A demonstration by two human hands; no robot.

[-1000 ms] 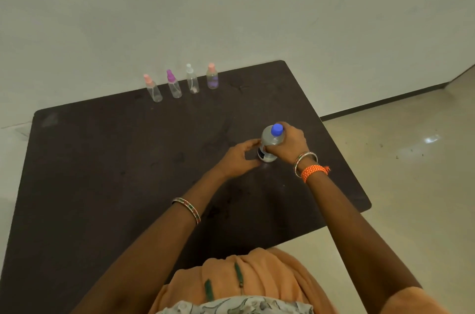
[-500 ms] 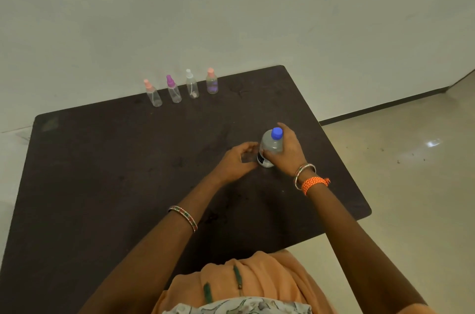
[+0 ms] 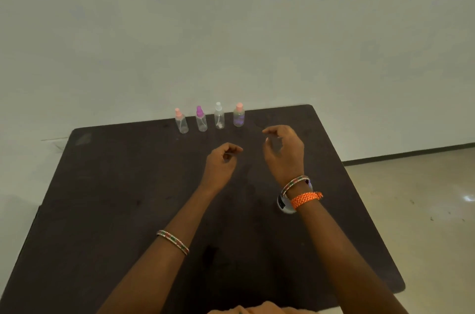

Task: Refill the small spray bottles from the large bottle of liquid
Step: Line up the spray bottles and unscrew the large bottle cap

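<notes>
Both hands raised over dark matte tabletop (image 3: 102,211), holding nothing — left hand (image 3: 221,162) loosely curled, right hand (image 3: 284,151) half open, fingers arched; four small clear plastic spray bottles (image 3: 219,116) upright beyond the fingertips, caps pink, purple, white, pink; large bottle (image 3: 285,204) mostly hidden under the right wrist — label unreadable.

We see both hands, left (image 3: 221,163) and right (image 3: 284,153), loosely curled and empty above the dark tabletop (image 3: 102,211), four small spray bottles (image 3: 220,116) standing at its far edge, the large bottle (image 3: 284,204) mostly hidden under the right wrist.
</notes>
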